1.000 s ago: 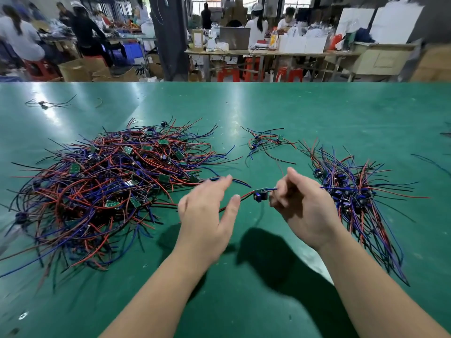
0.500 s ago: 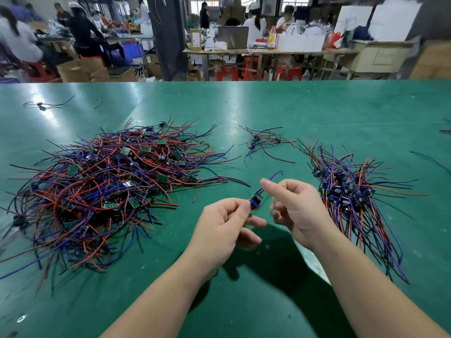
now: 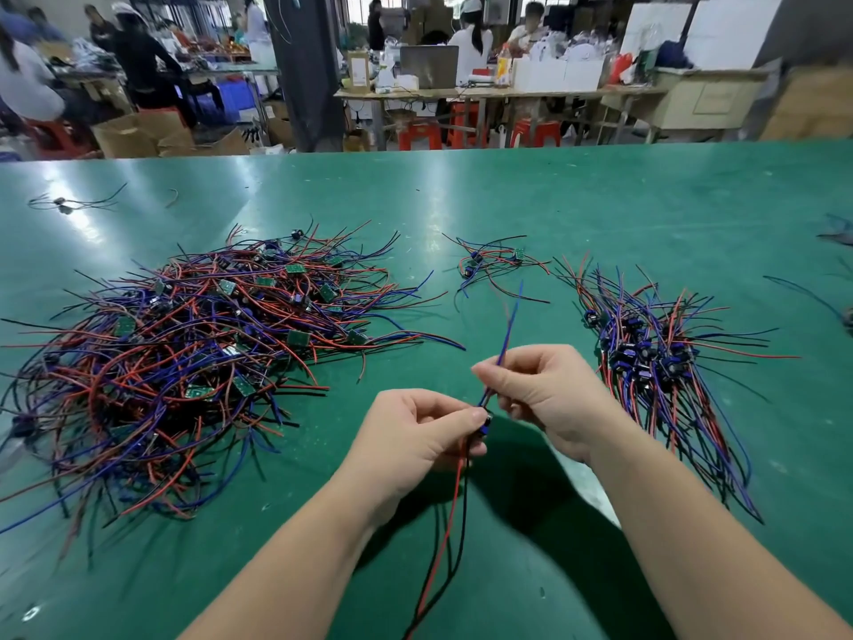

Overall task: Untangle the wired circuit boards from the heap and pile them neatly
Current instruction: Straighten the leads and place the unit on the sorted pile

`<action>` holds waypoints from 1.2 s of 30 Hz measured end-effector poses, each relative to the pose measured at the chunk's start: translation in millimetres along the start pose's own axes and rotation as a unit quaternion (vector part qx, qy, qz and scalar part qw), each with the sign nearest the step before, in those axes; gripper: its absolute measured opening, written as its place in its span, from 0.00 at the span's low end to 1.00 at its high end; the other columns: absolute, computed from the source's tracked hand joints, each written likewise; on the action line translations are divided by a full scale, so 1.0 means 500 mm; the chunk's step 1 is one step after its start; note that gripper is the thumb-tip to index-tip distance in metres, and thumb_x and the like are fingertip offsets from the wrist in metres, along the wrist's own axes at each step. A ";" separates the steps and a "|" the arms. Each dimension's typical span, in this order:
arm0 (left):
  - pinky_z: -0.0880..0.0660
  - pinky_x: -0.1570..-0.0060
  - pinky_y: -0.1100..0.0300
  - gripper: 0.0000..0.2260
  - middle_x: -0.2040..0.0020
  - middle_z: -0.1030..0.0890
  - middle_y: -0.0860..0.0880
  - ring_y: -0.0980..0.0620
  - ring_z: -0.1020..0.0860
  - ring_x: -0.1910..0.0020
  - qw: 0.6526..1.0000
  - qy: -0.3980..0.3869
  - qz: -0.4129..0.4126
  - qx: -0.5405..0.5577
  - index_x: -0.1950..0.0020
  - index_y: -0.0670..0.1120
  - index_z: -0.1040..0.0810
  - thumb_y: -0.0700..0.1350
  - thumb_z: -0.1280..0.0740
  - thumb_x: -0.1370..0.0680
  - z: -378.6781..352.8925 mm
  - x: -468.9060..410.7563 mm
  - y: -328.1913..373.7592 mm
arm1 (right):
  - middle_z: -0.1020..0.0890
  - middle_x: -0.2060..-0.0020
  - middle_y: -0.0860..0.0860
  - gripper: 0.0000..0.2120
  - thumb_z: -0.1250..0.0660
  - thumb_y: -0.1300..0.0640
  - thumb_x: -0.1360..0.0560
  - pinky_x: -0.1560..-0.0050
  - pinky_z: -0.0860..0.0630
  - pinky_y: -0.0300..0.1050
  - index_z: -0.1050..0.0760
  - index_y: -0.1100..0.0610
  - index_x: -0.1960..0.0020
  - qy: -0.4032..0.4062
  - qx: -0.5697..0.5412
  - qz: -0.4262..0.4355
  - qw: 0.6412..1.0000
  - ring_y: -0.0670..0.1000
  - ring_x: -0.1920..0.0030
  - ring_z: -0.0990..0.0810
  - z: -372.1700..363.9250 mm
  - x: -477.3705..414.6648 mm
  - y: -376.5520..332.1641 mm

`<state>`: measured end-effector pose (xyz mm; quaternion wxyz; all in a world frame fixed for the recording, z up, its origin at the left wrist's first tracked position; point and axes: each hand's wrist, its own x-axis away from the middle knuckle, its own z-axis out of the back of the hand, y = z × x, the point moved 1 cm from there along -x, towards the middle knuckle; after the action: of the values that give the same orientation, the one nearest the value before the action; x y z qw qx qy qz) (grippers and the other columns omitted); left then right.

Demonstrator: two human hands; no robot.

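A big tangled heap (image 3: 184, 362) of small green circuit boards with red, blue and black wires covers the left of the green table (image 3: 600, 214). On the right lies a neat pile (image 3: 655, 362) with its wires laid roughly parallel. Between them, above the table, I hold one wired board (image 3: 482, 422). My left hand (image 3: 415, 450) pinches the board itself, and its red and black wires hang down toward me. My right hand (image 3: 549, 394) pinches the blue wires just above the board; they point up and away.
A small loose bunch of wired boards (image 3: 494, 265) lies behind my hands. Stray wires lie at the far left (image 3: 69, 203) and at the right table edge (image 3: 835, 233). Beyond the table are people at workbenches, cardboard boxes and red stools.
My hands have drawn the board closer and turned it upright. The blue wires now stretch upward from my right hand, and the red and black wires hang below my left hand.
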<state>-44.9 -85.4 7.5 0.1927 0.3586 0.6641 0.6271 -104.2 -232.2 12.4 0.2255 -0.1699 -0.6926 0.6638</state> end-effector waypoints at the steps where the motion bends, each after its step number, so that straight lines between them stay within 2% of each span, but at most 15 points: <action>1: 0.22 0.70 0.63 0.04 0.67 0.17 0.43 0.51 0.19 0.72 1.000 -0.009 0.005 -0.009 0.63 0.41 0.17 0.37 0.28 0.28 0.001 0.001 0.001 | 0.23 0.77 0.49 0.07 0.27 0.62 0.31 0.77 0.33 0.33 0.21 0.58 0.67 0.032 -0.015 0.007 0.999 0.43 0.78 0.29 0.010 -0.004 -0.005; 5: 0.23 0.71 0.62 0.04 0.68 0.18 0.44 0.51 0.20 0.72 0.997 -0.068 0.016 -0.034 0.63 0.41 0.18 0.37 0.27 0.29 -0.005 0.008 0.008 | 0.22 0.77 0.48 0.06 0.25 0.59 0.39 0.77 0.32 0.32 0.22 0.57 0.68 0.156 -0.108 0.041 0.981 0.43 0.78 0.28 0.066 -0.014 -0.033; 9: 0.27 0.74 0.66 0.03 0.69 0.18 0.46 0.52 0.19 0.72 0.992 -0.101 0.032 -0.063 0.62 0.41 0.19 0.38 0.27 0.28 -0.018 0.014 0.009 | 0.23 0.77 0.48 0.10 0.25 0.56 0.43 0.77 0.31 0.33 0.26 0.56 0.69 0.193 -0.167 0.036 0.966 0.43 0.78 0.27 0.090 -0.013 -0.039; 16: 0.26 0.74 0.66 0.03 0.68 0.18 0.47 0.52 0.19 0.72 0.989 -0.122 0.032 -0.081 0.61 0.42 0.19 0.37 0.28 0.27 -0.004 0.019 0.017 | 0.23 0.78 0.48 0.15 0.25 0.50 0.37 0.80 0.33 0.32 0.27 0.58 0.68 0.224 -0.144 0.022 0.964 0.44 0.81 0.28 0.092 -0.014 -0.035; 18: 0.24 0.72 0.63 0.01 0.67 0.18 0.48 0.53 0.22 0.74 0.987 -0.133 0.056 -0.073 0.55 0.43 0.19 0.38 0.30 0.25 -0.004 0.022 0.014 | 0.24 0.79 0.49 0.16 0.26 0.52 0.31 0.80 0.34 0.32 0.28 0.57 0.71 0.229 -0.128 0.027 0.965 0.44 0.82 0.29 0.090 -0.017 -0.030; 19: 0.24 0.71 0.63 0.05 0.66 0.19 0.48 0.54 0.23 0.74 0.985 -0.145 0.076 -0.063 0.50 0.43 0.19 0.38 0.31 0.24 -0.006 0.024 0.011 | 0.24 0.79 0.49 0.17 0.27 0.53 0.29 0.80 0.35 0.32 0.28 0.57 0.71 0.227 -0.121 0.029 0.966 0.45 0.82 0.29 0.088 -0.018 -0.027; 21: 0.24 0.68 0.63 0.10 0.65 0.21 0.50 0.55 0.26 0.71 0.975 -0.188 0.103 -0.053 0.44 0.47 0.19 0.38 0.35 0.22 -0.010 0.026 0.004 | 0.25 0.80 0.50 0.17 0.28 0.54 0.27 0.80 0.35 0.32 0.29 0.58 0.71 0.215 -0.118 0.031 0.969 0.46 0.82 0.30 0.087 -0.018 -0.023; 23: 0.26 0.63 0.64 0.12 0.64 0.21 0.52 0.55 0.27 0.68 0.966 -0.231 0.103 -0.060 0.44 0.50 0.18 0.40 0.38 0.20 -0.009 0.028 0.003 | 0.25 0.79 0.51 0.17 0.29 0.53 0.27 0.80 0.36 0.33 0.29 0.58 0.70 0.206 -0.125 0.029 0.970 0.46 0.82 0.30 0.086 -0.017 -0.024; 25: 0.26 0.60 0.64 0.10 0.63 0.20 0.51 0.55 0.24 0.63 0.962 -0.255 0.091 -0.030 0.46 0.51 0.17 0.43 0.37 0.22 -0.005 0.029 0.008 | 0.24 0.78 0.52 0.17 0.32 0.49 0.25 0.80 0.34 0.33 0.27 0.59 0.67 0.191 -0.125 0.010 0.974 0.46 0.81 0.29 0.085 -0.017 -0.023; 27: 0.24 0.58 0.63 0.10 0.60 0.17 0.49 0.54 0.22 0.61 0.965 -0.254 0.068 0.018 0.49 0.51 0.16 0.44 0.35 0.26 -0.002 0.026 0.012 | 0.23 0.77 0.53 0.22 0.40 0.43 0.22 0.80 0.32 0.35 0.24 0.60 0.61 0.164 -0.122 -0.033 0.978 0.47 0.80 0.27 0.081 -0.023 -0.019; 29: 0.23 0.59 0.62 0.08 0.58 0.16 0.44 0.53 0.19 0.64 0.969 -0.225 0.041 0.097 0.54 0.51 0.16 0.42 0.33 0.28 0.000 0.019 0.015 | 0.22 0.76 0.54 0.23 0.45 0.43 0.20 0.80 0.30 0.37 0.23 0.61 0.56 0.125 -0.100 -0.072 0.984 0.48 0.79 0.26 0.074 -0.026 -0.013; 31: 0.21 0.63 0.62 0.08 0.59 0.15 0.41 0.51 0.19 0.68 0.964 -0.169 0.022 0.203 0.60 0.51 0.17 0.37 0.27 0.31 0.004 0.012 0.021 | 0.21 0.72 0.55 0.12 0.36 0.51 0.22 0.78 0.29 0.37 0.23 0.61 0.52 0.053 -0.034 -0.073 0.995 0.48 0.78 0.25 0.059 -0.019 -0.004; 32: 0.22 0.65 0.62 0.08 0.59 0.15 0.42 0.52 0.19 0.69 0.959 -0.143 0.014 0.243 0.61 0.51 0.18 0.38 0.25 0.34 0.007 0.008 0.022 | 0.21 0.70 0.56 0.07 0.30 0.56 0.26 0.76 0.29 0.37 0.22 0.59 0.53 0.006 0.003 -0.063 0.998 0.47 0.77 0.25 0.048 -0.014 0.001; 34: 0.23 0.68 0.64 0.11 0.61 0.15 0.45 0.54 0.20 0.71 0.956 -0.091 -0.001 0.278 0.59 0.49 0.22 0.45 0.25 0.39 0.012 0.003 0.023 | 0.21 0.68 0.56 0.11 0.23 0.62 0.36 0.72 0.29 0.37 0.19 0.56 0.55 -0.091 0.013 -0.029 0.995 0.48 0.74 0.26 0.024 -0.003 0.014; 36: 0.25 0.70 0.66 0.16 0.63 0.16 0.47 0.55 0.22 0.73 0.964 -0.042 -0.025 0.261 0.57 0.48 0.27 0.47 0.26 0.40 0.012 0.000 0.020 | 0.20 0.69 0.53 0.11 0.23 0.63 0.39 0.69 0.28 0.38 0.17 0.53 0.58 -0.148 -0.057 -0.004 0.987 0.48 0.71 0.24 -0.004 0.003 0.018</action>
<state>-38.2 -81.7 16.5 0.1355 0.4054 0.8048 0.4117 -105.1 -229.3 3.8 0.1131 -0.0797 -0.7555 0.6403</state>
